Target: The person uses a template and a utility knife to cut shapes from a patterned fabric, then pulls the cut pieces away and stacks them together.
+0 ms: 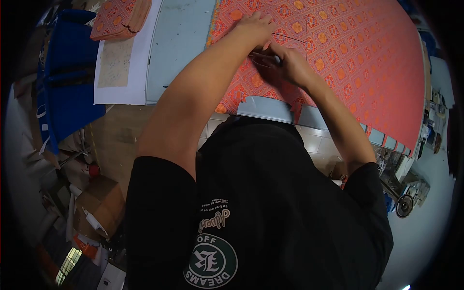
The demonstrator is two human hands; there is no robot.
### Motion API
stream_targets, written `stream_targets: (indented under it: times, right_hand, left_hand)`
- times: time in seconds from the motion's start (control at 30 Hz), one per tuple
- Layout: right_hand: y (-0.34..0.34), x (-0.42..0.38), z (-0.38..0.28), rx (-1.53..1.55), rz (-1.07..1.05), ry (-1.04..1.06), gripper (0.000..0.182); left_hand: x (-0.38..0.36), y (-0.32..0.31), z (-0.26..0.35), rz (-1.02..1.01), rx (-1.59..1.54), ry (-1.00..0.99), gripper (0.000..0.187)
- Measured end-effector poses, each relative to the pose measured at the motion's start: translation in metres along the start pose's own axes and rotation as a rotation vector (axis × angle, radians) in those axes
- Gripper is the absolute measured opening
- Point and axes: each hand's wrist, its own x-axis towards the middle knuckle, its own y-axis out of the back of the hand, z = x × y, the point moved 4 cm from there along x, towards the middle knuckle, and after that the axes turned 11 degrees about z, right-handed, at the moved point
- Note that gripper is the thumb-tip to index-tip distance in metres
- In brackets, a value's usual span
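Red-orange patterned fabric (338, 53) with round gold motifs covers much of the table. My left hand (256, 30) rests on it, fingers apart and bent over the cloth, its thumb side close to my right hand. My right hand (294, 65) is closed around what looks like a pair of scissors (277, 59), mostly hidden by the fingers and shadow. Thin dark lines run across the fabric just beyond my right hand. At the near edge the cloth is cut away in a ragged gap, where the blue-grey table edge (266, 108) shows.
At the top left, a stack of similar patterned pieces (121, 19) sits beside a tan paper sheet (116, 63) on a white sheet (137, 79). A blue container (70, 77) stands left of the table. A cardboard box (100, 205) is on the floor at lower left.
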Motion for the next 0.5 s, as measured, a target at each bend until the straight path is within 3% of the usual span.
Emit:
stream_targets:
  times: [0.07,0.13,0.3,0.4,0.47,0.5]
  right_hand:
    - [0.007,0.011,0.004,0.012,-0.045,0.042,0.024]
    - [0.005,0.019,0.01,-0.134,-0.213,0.078,0.023]
    - [0.013,0.039,0.002,-0.137,-0.369,0.242,0.021]
    - [0.009,0.046,0.001,-0.13,-0.417,0.291,0.018]
    - [0.005,0.05,0.003,-0.142,-0.426,0.296,0.016]
    - [0.002,0.051,0.003,-0.151,-0.438,0.296,0.015]
  left_hand:
    - [0.004,0.001,-0.005,-0.121,0.045,-0.002,0.082]
    - [0.004,0.003,-0.008,-0.122,0.064,0.001,0.085]
    - [0.004,-0.004,-0.016,-0.087,0.087,0.006,0.096]
    - [0.001,-0.005,-0.018,-0.103,0.096,-0.013,0.094]
    - [0.0,-0.006,-0.021,-0.001,-0.003,-0.025,0.073]
    - [0.001,-0.01,-0.023,-0.01,-0.005,-0.022,0.073]
